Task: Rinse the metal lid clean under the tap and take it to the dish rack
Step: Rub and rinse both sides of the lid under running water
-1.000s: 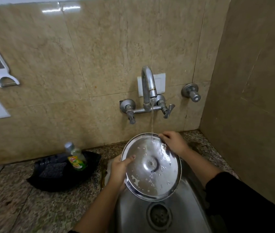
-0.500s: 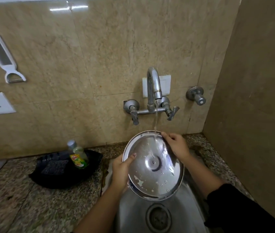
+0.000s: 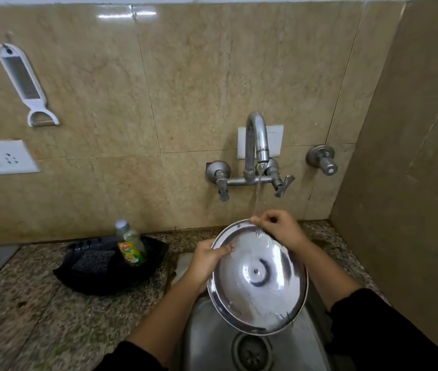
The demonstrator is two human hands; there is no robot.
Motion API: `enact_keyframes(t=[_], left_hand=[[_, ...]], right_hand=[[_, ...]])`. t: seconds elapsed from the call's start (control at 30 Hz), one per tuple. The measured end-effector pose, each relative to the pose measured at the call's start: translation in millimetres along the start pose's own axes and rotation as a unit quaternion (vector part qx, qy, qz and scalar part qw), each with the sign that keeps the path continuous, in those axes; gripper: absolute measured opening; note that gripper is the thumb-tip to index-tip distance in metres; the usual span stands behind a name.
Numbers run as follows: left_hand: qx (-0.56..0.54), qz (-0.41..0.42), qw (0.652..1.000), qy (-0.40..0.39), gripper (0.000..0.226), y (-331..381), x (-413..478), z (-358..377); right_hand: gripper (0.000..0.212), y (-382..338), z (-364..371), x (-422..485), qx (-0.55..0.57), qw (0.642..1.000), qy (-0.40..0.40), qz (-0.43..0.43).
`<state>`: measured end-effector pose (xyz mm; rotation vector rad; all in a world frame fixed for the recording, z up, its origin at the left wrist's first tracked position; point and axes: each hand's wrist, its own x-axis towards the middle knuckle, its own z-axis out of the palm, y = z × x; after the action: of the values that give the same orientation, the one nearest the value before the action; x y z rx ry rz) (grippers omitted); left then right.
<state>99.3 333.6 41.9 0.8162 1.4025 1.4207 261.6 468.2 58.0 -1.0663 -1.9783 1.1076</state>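
Observation:
A round metal lid [image 3: 258, 287] is held tilted over the steel sink [image 3: 207, 330], its inner face with a centre rivet turned up toward me. My left hand [image 3: 207, 263] grips its left rim, thumb on the inner face. My right hand [image 3: 279, 230] holds the far top rim. Water runs from the tap [image 3: 256, 140] in a thin stream onto the lid's top edge by my right fingers and sheets down its face. No dish rack is in view.
A black tray [image 3: 100, 274] on the granite counter [image 3: 38, 322] at left holds a scrubber and a dish soap bottle [image 3: 130, 243]. A grater-peeler [image 3: 25, 84] and a socket [image 3: 4, 156] are on the tiled wall. A side wall [image 3: 413, 183] closes in on the right. The drain [image 3: 252, 352] lies below the lid.
The soap specks seen on the lid's lower face earlier have washed off and water now sheets across it. My right hand has shifted onto the top rim under the stream.

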Motion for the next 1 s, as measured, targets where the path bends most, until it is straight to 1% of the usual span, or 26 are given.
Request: enact_keyframes(t=[0.07,0.1,0.13,0.2,0.27,0.3,0.33,0.37,0.43,0.47,0.5,0.53,0.57,0.6,0.63,0.67,0.73,0.77,0.8,0.83,0.87,0.93,0.97,1.0], left_hand=[[-0.039,-0.01,0.999,0.034,0.013,-4,-1,-4],[-0.044,-0.01,0.998,0.037,0.012,-4,0,-4],[-0.034,-0.005,0.999,0.034,0.012,-4,0,-2],[0.008,0.015,0.999,0.028,0.011,-1,2,6],[0.028,0.037,0.999,0.029,0.01,1,3,13],[0.028,0.044,0.998,0.03,0.01,1,4,14],[0.026,0.048,0.998,0.03,0.011,1,5,13],[0.023,0.047,0.998,0.031,0.012,1,4,11],[0.003,0.043,0.999,0.028,0.012,1,2,4],[-0.013,0.036,0.999,0.028,0.011,0,1,1],[-0.029,0.026,0.999,0.033,0.01,-2,0,-3],[-0.04,0.018,0.998,0.042,0.01,-3,0,-6],[-0.045,0.011,0.998,0.05,0.011,-4,0,-8],[-0.042,0.01,0.998,0.053,0.012,-4,1,-9],[-0.035,0.012,0.998,0.053,0.013,-4,2,-9],[-0.029,0.02,0.998,0.045,0.012,-3,2,-6],[-0.025,0.037,0.999,0.029,0.011,-3,-1,2],[-0.028,0.042,0.998,0.029,0.011,-3,-3,6],[-0.032,0.045,0.998,0.035,0.011,-4,-3,7],[-0.038,0.046,0.997,0.043,0.011,-5,-4,6],[-0.047,0.046,0.997,0.051,0.011,-7,-4,4],[-0.07,0.034,0.995,0.067,0.013,-10,-4,-2],[-0.078,0.02,0.994,0.071,0.014,-11,-2,-4],[-0.078,0.004,0.994,0.069,0.015,-11,0,-5]], right_hand=[[0.034,7,-4,-4,0.017,0.997,0.065,0.028],[0.03,6,-1,-5,0.003,0.997,0.075,0.029],[0.025,0,3,-6,-0.017,0.998,0.063,0.02],[0.019,-18,16,-6,-0.113,0.992,0.002,-0.05],[0.02,-37,29,-4,-0.239,0.957,-0.08,-0.143],[0.019,-42,32,-1,-0.254,0.946,-0.108,-0.17],[0.018,-43,33,1,-0.225,0.951,-0.121,-0.173],[0.016,-41,30,2,-0.161,0.968,-0.114,-0.152],[0.014,-31,15,1,-0.013,0.996,-0.066,-0.066],[0.011,-25,6,-2,0.049,0.998,-0.034,-0.019],[0.007,-19,-2,-4,0.086,0.996,0.0,0.017],[0.003,-13,-8,-8,0.098,0.994,0.03,0.041],[0.004,-11,-10,-9,0.09,0.994,0.046,0.047],[0.004,-12,-9,-10,0.084,0.995,0.041,0.045],[0.005,-17,-5,-10,0.076,0.996,0.016,0.034],[0.012,-23,1,-10,0.053,0.998,-0.021,0.021],[0.029,-32,15,-8,-0.07,0.993,-0.082,-0.042],[0.033,-37,19,-7,-0.127,0.985,-0.089,-0.076],[0.034,-36,19,-5,-0.149,0.981,-0.084,-0.091],[0.032,-34,16,-4,-0.127,0.985,-0.076,-0.089],[0.029,-31,10,-6,-0.071,0.993,-0.064,-0.062],[0.014,-21,-1,-9,0.062,0.998,-0.015,0.02],[0.008,-15,-5,-8,0.096,0.994,0.018,0.048],[0.011,-9,-8,-8,0.106,0.991,0.046,0.065]])
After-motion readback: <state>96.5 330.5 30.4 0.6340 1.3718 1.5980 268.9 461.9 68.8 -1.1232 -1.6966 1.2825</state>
